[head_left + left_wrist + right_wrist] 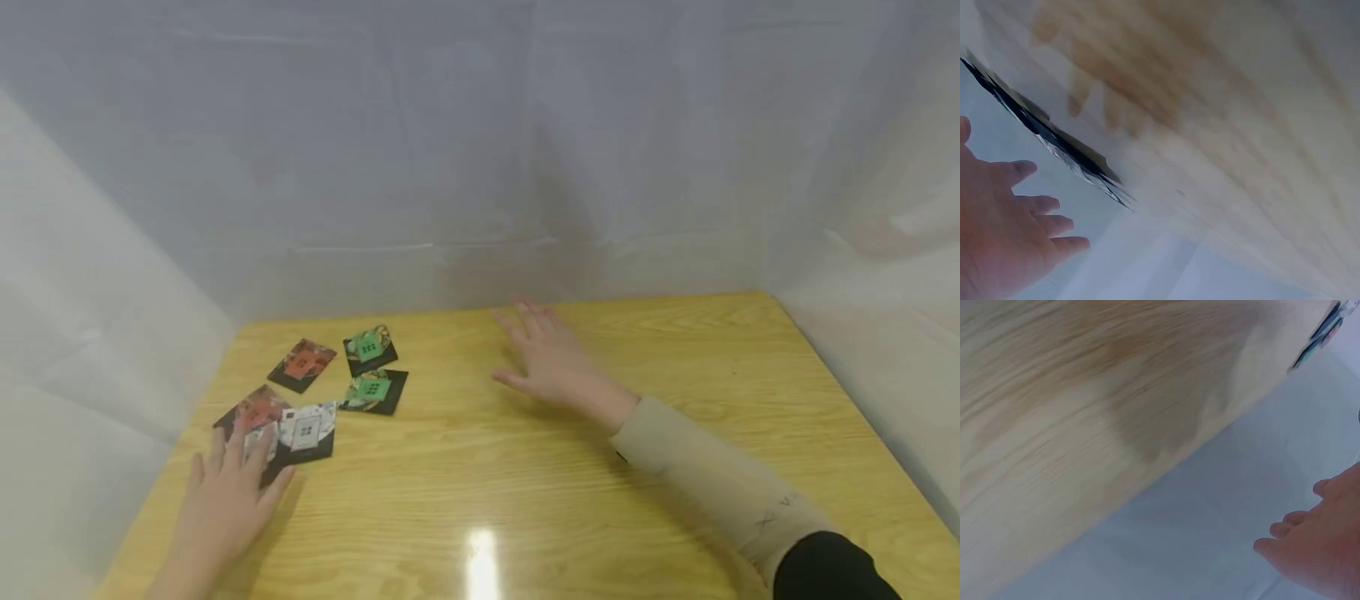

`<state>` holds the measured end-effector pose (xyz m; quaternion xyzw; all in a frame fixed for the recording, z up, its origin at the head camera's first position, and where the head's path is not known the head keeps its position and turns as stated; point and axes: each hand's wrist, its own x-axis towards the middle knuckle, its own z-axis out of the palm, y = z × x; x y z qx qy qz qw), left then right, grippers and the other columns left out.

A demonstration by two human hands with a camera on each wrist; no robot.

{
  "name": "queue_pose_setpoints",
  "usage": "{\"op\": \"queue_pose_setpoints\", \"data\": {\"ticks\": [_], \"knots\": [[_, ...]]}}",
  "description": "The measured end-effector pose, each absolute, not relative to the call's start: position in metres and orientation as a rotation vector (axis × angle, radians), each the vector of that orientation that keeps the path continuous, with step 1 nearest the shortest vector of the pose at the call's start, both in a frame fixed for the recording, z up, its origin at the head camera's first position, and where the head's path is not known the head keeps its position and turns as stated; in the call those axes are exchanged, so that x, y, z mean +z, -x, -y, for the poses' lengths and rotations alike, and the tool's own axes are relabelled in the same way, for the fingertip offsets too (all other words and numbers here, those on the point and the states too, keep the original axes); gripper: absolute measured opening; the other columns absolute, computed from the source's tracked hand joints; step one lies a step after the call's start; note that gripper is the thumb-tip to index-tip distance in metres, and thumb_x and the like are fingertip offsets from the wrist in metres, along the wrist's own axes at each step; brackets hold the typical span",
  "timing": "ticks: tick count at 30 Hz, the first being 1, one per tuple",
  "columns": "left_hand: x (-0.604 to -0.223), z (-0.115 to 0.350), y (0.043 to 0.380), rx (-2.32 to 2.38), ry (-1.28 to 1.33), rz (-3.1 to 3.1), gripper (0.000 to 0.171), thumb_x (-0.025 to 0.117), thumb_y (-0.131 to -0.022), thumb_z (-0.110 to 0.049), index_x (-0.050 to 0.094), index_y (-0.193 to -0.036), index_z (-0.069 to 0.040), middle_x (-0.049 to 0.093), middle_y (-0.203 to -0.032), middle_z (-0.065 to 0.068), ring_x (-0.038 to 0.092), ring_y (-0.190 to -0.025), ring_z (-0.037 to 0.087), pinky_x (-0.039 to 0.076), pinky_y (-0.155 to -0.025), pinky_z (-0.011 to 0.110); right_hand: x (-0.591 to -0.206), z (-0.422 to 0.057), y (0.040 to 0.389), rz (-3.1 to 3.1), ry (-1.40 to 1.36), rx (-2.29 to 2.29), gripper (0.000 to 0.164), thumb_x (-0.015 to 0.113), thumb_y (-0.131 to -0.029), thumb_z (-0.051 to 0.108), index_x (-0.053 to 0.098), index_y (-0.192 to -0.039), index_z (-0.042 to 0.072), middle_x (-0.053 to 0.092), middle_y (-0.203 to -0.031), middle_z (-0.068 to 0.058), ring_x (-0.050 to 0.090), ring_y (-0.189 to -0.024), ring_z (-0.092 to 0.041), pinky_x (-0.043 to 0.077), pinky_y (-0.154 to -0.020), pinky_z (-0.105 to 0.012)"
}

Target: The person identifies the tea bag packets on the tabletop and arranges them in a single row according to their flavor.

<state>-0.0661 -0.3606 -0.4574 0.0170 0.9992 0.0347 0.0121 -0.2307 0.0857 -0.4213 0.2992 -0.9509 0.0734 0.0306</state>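
Note:
Flat square packets with black bands lie in a cluster at the table's left. Two carry red labels: a far red packet [302,364] and a near red packet [258,406]. Two have green labels, the far green packet [371,349] and the near green packet [375,392]. A white-labelled packet [307,432] lies beside another white packet [262,443], which is partly hidden by my left hand [228,500]. That hand hovers over the near packets, fingers spread, holding nothing; the left wrist view shows a gap. My right hand [555,362], fingers extended, is above the table's far middle, holding nothing.
The yellow wood-grain table [487,467] ends at a far edge in front of a pale hanging sheet [480,167]. Similar sheets hang along the left and right sides. A bright glare spot lies on the near part of the tabletop.

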Motion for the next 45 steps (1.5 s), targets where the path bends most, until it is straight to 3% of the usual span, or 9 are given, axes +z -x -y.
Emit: {"op": "queue_pose_setpoints", "data": {"ticks": [11, 19, 24, 26, 28, 31, 34, 45], "knots": [[-0.464, 0.366, 0.057, 0.076, -0.126, -3.031, 0.079, 0.042, -0.113, -0.051, 0.036, -0.158, 0.013, 0.03, -0.161, 0.045, 0.031, -0.146, 0.067, 0.028, -0.117, 0.082, -0.427, -0.037, 0.229, 2.965, -1.009, 0.232, 0.093, 0.053, -0.104, 0.066, 0.01, -0.173, 0.021, 0.003, -0.18, -0.018, 0.007, -0.168, -0.036, 0.01, -0.137, -0.053], [-0.471, 0.37, 0.053, 0.166, -0.158, -3.023, 0.081, 0.042, -0.113, -0.048, 0.027, -0.16, 0.017, 0.02, -0.163, 0.048, 0.024, -0.149, 0.068, 0.025, -0.121, 0.077, -0.43, -0.001, 0.225, 2.981, -1.159, 0.235, 0.093, 0.048, -0.105, 0.067, 0.002, -0.173, 0.024, -0.003, -0.18, -0.015, 0.001, -0.168, -0.033, 0.006, -0.138, -0.05], [-0.472, 0.37, 0.052, 0.259, -0.155, -2.998, 0.084, 0.042, -0.114, -0.047, 0.019, -0.161, 0.017, 0.011, -0.165, 0.048, 0.018, -0.15, 0.068, 0.023, -0.121, 0.077, -0.434, 0.019, 0.221, 2.934, -1.312, 0.206, 0.091, 0.047, -0.105, 0.067, 0.008, -0.173, 0.021, -0.005, -0.18, -0.013, 0.001, -0.168, -0.032, 0.008, -0.138, -0.048], [-0.472, 0.371, 0.051, 0.291, -0.156, -2.993, 0.083, 0.041, -0.114, -0.046, 0.017, -0.162, 0.017, 0.009, -0.166, 0.047, 0.016, -0.152, 0.067, 0.018, -0.124, 0.075, -0.435, 0.026, 0.22, 2.917, -1.36, 0.191, 0.09, 0.047, -0.105, 0.067, 0.01, -0.173, 0.021, -0.003, -0.18, -0.014, 0.003, -0.168, -0.032, 0.009, -0.138, -0.048], [-0.472, 0.371, 0.05, 0.325, -0.159, -2.987, 0.083, 0.04, -0.115, -0.045, 0.014, -0.162, 0.018, 0.006, -0.167, 0.045, 0.013, -0.154, 0.065, 0.003, -0.131, 0.066, -0.435, 0.033, 0.219, 2.906, -1.404, 0.18, 0.09, 0.048, -0.105, 0.067, 0.012, -0.173, 0.021, -0.001, -0.18, -0.014, 0.005, -0.168, -0.032, 0.01, -0.138, -0.048], [-0.473, 0.373, 0.047, 0.352, -0.167, -2.984, 0.083, 0.038, -0.115, -0.044, 0.011, -0.161, 0.019, 0.004, -0.168, 0.044, 0.009, -0.157, 0.062, -0.021, -0.128, 0.036, -0.437, 0.043, 0.218, 2.89, -1.466, 0.167, 0.089, 0.048, -0.105, 0.067, 0.011, -0.173, 0.022, 0.002, -0.18, -0.015, 0.007, -0.168, -0.033, 0.011, -0.138, -0.049], [-0.475, 0.374, 0.045, 0.357, -0.173, -2.986, 0.083, 0.038, -0.115, -0.044, 0.009, -0.161, 0.019, 0.003, -0.169, 0.043, 0.008, -0.157, 0.062, -0.026, -0.115, 0.017, -0.44, 0.053, 0.217, 2.875, -1.527, 0.133, 0.089, 0.046, -0.105, 0.068, 0.009, -0.173, 0.024, 0.002, -0.181, -0.013, 0.007, -0.168, -0.032, 0.01, -0.138, -0.049], [-0.477, 0.374, 0.044, 0.313, -0.184, -3.003, 0.086, 0.041, -0.114, -0.046, 0.01, -0.162, 0.019, 0.005, -0.168, 0.043, 0.013, -0.155, 0.064, -0.023, -0.119, 0.021, -0.453, 0.078, 0.216, 2.78, -1.705, -0.159, 0.085, 0.032, -0.106, 0.074, 0.006, -0.173, 0.028, -0.002, -0.182, -0.006, 0.002, -0.169, -0.027, 0.007, -0.139, -0.043]]}}
